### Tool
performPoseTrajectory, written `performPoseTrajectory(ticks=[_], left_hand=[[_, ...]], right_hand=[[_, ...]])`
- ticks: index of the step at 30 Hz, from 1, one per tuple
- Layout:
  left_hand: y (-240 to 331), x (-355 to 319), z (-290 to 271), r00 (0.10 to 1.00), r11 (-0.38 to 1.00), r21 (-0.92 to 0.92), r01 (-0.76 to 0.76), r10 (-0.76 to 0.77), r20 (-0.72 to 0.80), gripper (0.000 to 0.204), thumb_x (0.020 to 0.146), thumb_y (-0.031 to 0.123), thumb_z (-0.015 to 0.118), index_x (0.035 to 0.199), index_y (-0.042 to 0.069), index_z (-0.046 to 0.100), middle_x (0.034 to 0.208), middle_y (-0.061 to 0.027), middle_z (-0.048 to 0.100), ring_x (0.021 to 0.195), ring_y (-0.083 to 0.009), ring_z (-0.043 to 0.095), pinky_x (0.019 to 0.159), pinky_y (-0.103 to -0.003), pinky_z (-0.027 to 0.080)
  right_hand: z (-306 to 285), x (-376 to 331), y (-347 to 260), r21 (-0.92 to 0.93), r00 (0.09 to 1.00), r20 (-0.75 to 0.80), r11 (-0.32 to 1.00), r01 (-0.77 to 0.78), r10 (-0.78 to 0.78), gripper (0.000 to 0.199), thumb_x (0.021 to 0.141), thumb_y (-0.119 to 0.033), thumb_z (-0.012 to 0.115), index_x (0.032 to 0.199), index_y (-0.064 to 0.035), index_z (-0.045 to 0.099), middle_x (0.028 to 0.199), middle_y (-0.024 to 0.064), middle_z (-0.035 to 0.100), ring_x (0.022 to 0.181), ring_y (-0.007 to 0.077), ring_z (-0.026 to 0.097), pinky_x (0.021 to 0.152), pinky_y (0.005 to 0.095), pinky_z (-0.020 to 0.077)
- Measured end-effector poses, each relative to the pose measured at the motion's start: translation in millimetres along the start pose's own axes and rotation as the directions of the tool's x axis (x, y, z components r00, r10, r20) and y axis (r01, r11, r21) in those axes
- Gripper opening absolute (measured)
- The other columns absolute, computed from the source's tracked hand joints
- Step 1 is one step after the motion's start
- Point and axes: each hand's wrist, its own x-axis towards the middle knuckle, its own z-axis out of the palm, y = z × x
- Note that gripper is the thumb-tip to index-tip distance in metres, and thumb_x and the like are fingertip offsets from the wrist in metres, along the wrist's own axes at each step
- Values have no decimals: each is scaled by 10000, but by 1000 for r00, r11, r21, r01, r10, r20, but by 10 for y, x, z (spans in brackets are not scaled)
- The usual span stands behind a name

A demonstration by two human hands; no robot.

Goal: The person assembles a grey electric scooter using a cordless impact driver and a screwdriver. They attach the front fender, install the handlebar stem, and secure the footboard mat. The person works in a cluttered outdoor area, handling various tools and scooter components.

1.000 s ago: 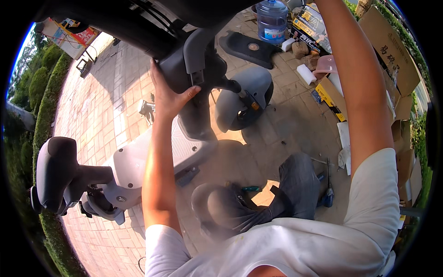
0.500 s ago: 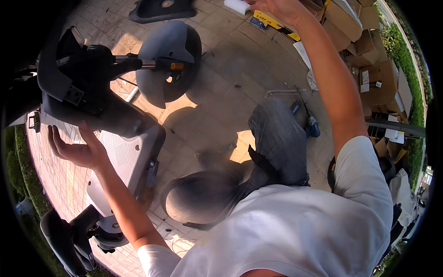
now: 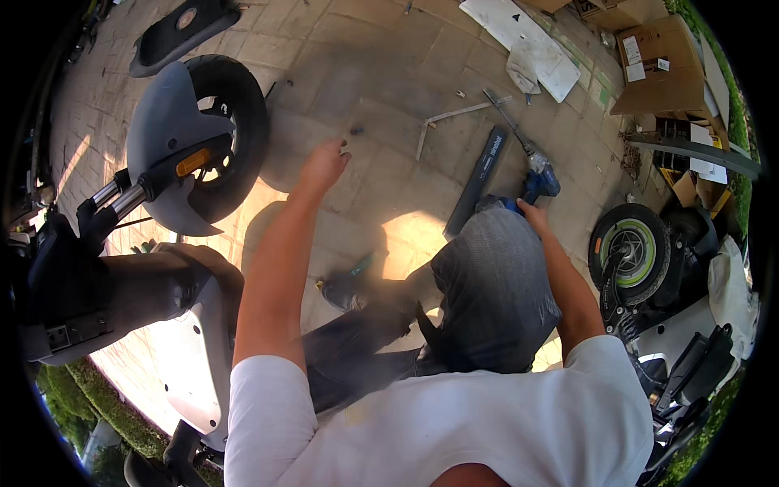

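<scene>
Rectangular pavers (image 3: pixel 369 101), blue drill (image 3: pixel 539 180) beside a knee (image 3: pixel 497 280), long axis slanting forward-left to slender metal bit (image 3: pixel 506 117), right hand (image 3: pixel 532 214) at its base (fingers partly hidden, grip impossible to tell), left hand (image 3: pixel 326 165) bare, fingers half-curled.

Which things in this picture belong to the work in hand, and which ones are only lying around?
Probably part of the work:
blue power drill, with the right hand at it
grey scooter on the left

Probably just lying about:
open cardboard box
flat white panel
thin bent strip
</scene>
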Motion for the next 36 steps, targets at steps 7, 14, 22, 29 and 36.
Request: performPoseTrajectory(ticks=[7,14,22,29,36], left_hand=[[60,737,607,997,989,141,51,-42,-63,250,794,76,601,1036,24,570,1068,-205,546,994,-396,541,827,-449,465],[-168,657,697,993,977,187,105,-92,-78,220,818,31,506,1028,23,573,1059,-235,549,950,-403,575,819,-465,480],[614,37,-297,964,725,-636,265,-174,203,214,886,95,547,1050,-32,601,946,-124,632,849,-240,639,786,-331,513],[1062,-1442,-2108,963,-241,-957,-161,-249,-99,208,935,135,541,1061,-30,561,958,-94,620,874,-174,635,811,-292,551],[1233,-2675,-3018,735,-384,-647,-659,-511,-446,234,943,243,549,1011,21,588,1039,-99,648,1007,-210,630,895,-338,538]], right_hand=[[-172,586,400,633,957,291,754,-177,-20,223,776,-89,714,939,-56,565,808,60,608,738,211,608,706,353,512],[-202,85,-111,677,943,307,726,-124,-126,247,800,-197,706,919,-71,529,715,51,566,635,175,563,581,321,487],[-689,-764,-1494,633,800,41,635,443,-599,224,896,-219,595,967,-23,513,728,72,518,615,191,517,578,338,437],[-770,-1886,-2719,756,80,492,471,455,-867,529,863,-215,571,1297,21,383,840,50,481,725,141,476,667,315,382],[109,-3143,-2454,691,-187,695,572,442,-695,541,788,-80,675,1254,23,420,762,52,526,692,163,519,656,324,442]])
